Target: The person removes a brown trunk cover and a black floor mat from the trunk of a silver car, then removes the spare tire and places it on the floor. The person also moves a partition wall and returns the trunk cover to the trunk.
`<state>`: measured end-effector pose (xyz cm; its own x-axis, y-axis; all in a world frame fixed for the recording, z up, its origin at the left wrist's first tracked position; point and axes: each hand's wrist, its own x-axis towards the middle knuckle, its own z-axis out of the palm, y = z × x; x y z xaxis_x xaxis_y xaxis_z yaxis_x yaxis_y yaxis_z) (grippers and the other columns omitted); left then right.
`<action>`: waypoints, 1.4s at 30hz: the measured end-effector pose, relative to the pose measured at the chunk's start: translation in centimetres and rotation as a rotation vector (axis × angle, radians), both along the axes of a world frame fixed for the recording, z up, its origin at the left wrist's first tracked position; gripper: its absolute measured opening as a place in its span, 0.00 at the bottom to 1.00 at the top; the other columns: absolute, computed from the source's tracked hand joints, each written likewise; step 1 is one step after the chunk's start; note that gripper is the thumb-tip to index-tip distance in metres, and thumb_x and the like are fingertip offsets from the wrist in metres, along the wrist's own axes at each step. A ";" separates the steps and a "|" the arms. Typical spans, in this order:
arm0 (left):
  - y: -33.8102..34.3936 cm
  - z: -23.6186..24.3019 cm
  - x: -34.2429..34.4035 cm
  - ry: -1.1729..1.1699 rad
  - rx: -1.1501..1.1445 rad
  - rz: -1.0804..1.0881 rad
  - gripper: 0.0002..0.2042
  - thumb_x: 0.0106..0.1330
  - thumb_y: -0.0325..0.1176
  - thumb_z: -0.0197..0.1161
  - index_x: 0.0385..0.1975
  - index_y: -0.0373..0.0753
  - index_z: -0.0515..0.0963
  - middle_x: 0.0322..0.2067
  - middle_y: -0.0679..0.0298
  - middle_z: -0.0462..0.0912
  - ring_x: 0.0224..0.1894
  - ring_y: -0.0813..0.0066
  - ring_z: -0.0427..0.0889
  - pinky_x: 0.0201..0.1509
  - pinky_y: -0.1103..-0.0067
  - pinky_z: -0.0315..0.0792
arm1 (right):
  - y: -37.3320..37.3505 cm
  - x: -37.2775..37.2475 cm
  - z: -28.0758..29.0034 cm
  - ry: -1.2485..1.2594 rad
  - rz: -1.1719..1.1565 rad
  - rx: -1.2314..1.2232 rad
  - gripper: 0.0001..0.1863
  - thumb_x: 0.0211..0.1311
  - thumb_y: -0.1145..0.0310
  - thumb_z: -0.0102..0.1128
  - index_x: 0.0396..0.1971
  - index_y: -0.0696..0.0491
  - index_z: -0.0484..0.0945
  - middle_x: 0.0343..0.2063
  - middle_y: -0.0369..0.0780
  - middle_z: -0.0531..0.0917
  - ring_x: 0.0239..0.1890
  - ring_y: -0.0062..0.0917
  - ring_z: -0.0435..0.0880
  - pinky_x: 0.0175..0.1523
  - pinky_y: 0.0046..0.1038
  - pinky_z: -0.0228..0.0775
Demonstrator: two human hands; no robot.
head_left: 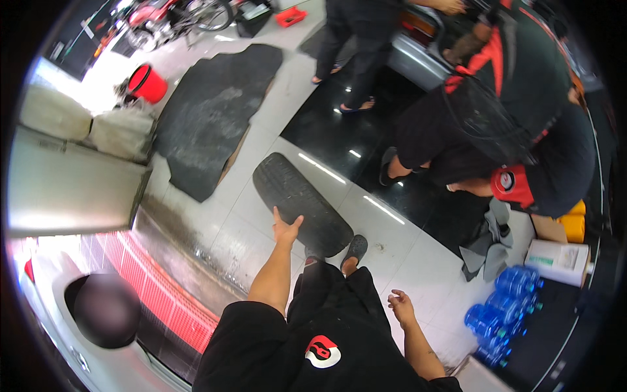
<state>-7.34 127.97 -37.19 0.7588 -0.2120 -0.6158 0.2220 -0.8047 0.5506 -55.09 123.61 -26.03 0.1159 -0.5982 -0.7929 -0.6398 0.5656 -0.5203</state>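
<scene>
A worn black tyre (302, 204) stands on its tread in front of my feet, its long tread face turned up toward me. At its near left edge is my left hand (285, 230), with index finger and thumb spread apart; it seems to touch the rubber, though the other fingers are partly hidden. My right hand (402, 308) hangs off to the right over the pale floor tiles (418, 261), away from the tyre. Its fingers are loosely bent and apart, with nothing clearly seen in them.
Beyond the tyre lies a large dark mat (219, 117), with a red bucket (147, 83) past it. Two people work at the upper right beside a silver vehicle (421, 62). Grey scraps (488, 242), a white box (558, 260) and blue water bottles (503, 307) are at right; a metal cabinet (72, 183) is at left.
</scene>
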 end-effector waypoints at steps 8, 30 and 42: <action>-0.4 2.2 1.5 0.073 0.214 -0.012 0.57 0.62 0.74 0.58 0.81 0.57 0.30 0.60 0.40 0.80 0.62 0.43 0.81 0.66 0.60 0.71 | -3.6 12.6 -4.1 -0.137 0.102 -0.082 0.48 0.64 0.58 0.73 0.78 0.51 0.54 0.67 0.52 0.66 0.68 0.39 0.67 0.70 0.38 0.62; 2.9 -3.7 -8.6 0.102 0.093 0.662 0.47 0.74 0.69 0.42 0.80 0.48 0.30 0.56 0.28 0.78 0.56 0.33 0.81 0.64 0.56 0.70 | -6.8 28.8 -16.0 -0.175 0.845 -0.447 0.54 0.65 0.44 0.66 0.81 0.43 0.42 0.80 0.56 0.32 0.77 0.72 0.30 0.75 0.71 0.38; 6.9 -5.8 -13.9 0.307 -0.423 1.313 0.48 0.77 0.65 0.46 0.77 0.57 0.15 0.60 0.31 0.74 0.41 0.47 0.90 0.50 0.62 0.83 | -9.4 42.2 -10.9 -0.309 1.751 -0.758 0.40 0.62 0.42 0.67 0.74 0.26 0.64 0.79 0.35 0.51 0.81 0.52 0.39 0.66 0.84 0.45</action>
<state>-21.23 134.91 -43.03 0.3950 0.3263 -0.8588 0.8232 0.2894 0.4885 -12.92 114.18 -36.97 0.9392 0.1638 -0.3019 -0.0096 -0.8661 -0.4998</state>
